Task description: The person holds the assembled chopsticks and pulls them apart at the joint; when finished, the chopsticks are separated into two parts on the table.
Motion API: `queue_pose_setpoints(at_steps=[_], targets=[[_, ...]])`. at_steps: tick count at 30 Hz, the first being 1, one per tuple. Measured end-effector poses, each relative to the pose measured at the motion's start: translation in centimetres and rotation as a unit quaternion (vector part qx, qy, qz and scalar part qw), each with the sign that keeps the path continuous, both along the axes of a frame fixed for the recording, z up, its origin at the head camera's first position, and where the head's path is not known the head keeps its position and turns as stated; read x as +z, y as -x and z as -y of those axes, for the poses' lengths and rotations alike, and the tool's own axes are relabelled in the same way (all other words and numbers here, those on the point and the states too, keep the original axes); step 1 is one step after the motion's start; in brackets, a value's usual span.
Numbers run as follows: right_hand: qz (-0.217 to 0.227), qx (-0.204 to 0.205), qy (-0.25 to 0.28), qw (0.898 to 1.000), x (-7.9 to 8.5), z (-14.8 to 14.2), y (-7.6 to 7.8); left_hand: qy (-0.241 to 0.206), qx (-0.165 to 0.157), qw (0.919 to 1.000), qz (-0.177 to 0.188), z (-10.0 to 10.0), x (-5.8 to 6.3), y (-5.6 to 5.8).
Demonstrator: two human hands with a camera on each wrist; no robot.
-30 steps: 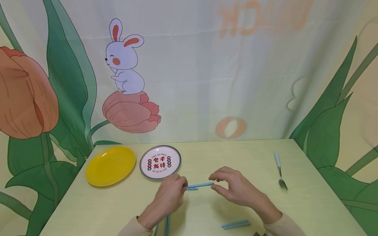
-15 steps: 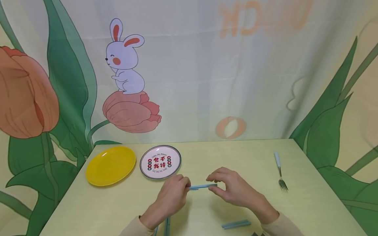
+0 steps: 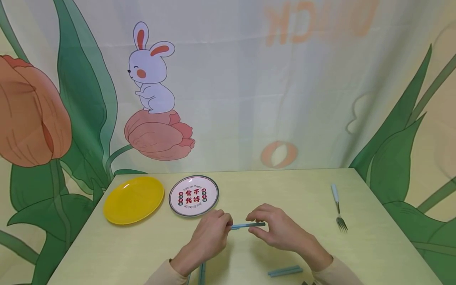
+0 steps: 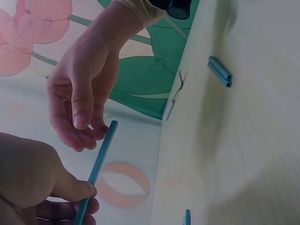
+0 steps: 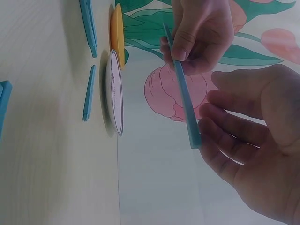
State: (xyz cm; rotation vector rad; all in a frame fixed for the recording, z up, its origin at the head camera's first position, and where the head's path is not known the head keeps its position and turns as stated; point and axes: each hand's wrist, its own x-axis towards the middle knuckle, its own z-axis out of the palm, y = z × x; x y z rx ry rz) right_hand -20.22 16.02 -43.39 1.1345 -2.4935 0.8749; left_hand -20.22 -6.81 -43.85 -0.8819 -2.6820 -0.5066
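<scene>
My left hand (image 3: 211,234) pinches a light blue chopstick (image 3: 251,225) between thumb and fingers, holding it roughly level above the table. In the left wrist view the same chopstick (image 4: 100,159) slants upward, its far end free. Around that end, my right hand (image 3: 283,229) has its thumb and loosely bent fingers apart. The right wrist view shows those fingertips right beside the chopstick (image 5: 187,108); I cannot tell if they touch it. More blue chopsticks (image 5: 89,93) lie on the table beneath the hands, partly hidden by the left hand in the head view.
A yellow plate (image 3: 133,200) and a white printed plate (image 3: 210,190) stand at the back left. A fork (image 3: 337,206) lies at the right. Blue chopsticks (image 3: 285,271) rest at the front right, others (image 3: 202,273) by the left forearm. A printed curtain (image 3: 228,99) hangs behind.
My left hand has shifted slightly right with the chopstick. The right hand has moved a little left, so the chopstick's end reaches farther between its thumb and fingers.
</scene>
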Motion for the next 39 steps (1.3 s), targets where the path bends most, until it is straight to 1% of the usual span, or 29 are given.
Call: queue_pose_setpoints(at_steps=[9,17,21,26,31,35,39], targets=[[0.009,0.006,0.002,1.000,0.1,0.4,0.0,0.006,-0.004,0.9999,0.012,-0.1,0.1,-0.1],[0.015,0.013,0.002,1.000,0.0,0.7,0.0,0.009,-0.004,0.9999,0.008,-0.4,0.1,0.0],[0.022,0.011,-0.005,1.000,-0.1,0.7,0.0,0.003,-0.010,0.9999,0.005,-0.4,-0.1,-0.1],[0.031,0.007,-0.012,0.999,-0.3,0.8,-0.1,-0.004,-0.015,0.9998,0.015,-0.5,-0.2,-0.2],[0.029,-0.009,-0.021,0.999,-0.6,1.1,-0.3,-0.012,-0.020,0.9993,0.030,-0.8,-0.3,-0.4],[0.019,-0.031,-0.035,0.999,-1.0,1.4,-0.4,-0.028,-0.037,0.9981,0.040,-0.9,-0.4,-0.6],[0.025,-0.038,-0.042,0.998,-1.1,1.6,-0.7,-0.033,-0.052,0.9967,0.053,-0.9,-0.6,-0.7]])
